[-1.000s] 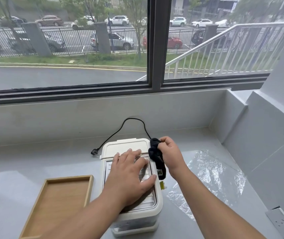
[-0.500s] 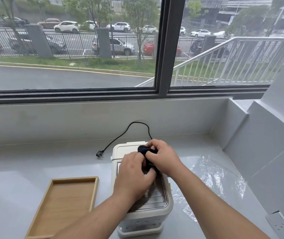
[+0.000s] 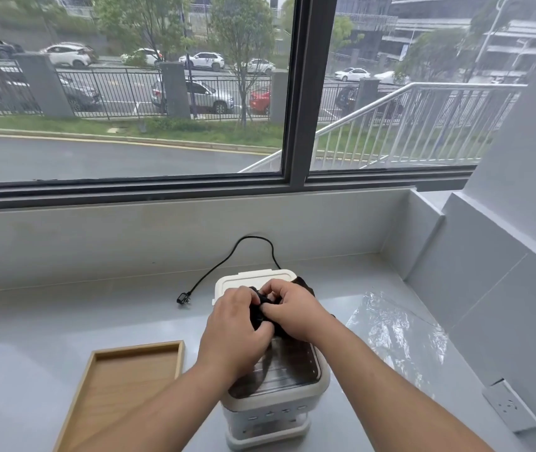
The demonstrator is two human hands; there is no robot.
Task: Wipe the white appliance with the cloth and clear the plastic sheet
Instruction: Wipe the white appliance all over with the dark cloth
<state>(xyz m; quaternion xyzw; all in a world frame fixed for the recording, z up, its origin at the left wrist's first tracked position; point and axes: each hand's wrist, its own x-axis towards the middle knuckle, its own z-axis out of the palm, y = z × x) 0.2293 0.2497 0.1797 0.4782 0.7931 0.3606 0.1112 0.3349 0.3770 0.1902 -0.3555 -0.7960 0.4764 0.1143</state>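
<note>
Your left hand [image 3: 234, 327] and right hand [image 3: 296, 313] both pinch the dark cloth [image 3: 257, 316] over the white appliance [image 3: 243, 282] at 6 o'clock on the surface [image 3: 64, 308]; the plastic sheet [image 3: 397, 327] lies at the appliance's 3 o'clock.

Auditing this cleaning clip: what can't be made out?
Head view:
Black cloth: mostly hidden by left hand and right hand.
White appliance: lid middle under both hands; front markings too small.
Wooden tray: near corner cut off by bottom edge.
Plastic sheet: outline lost in glare.
</note>
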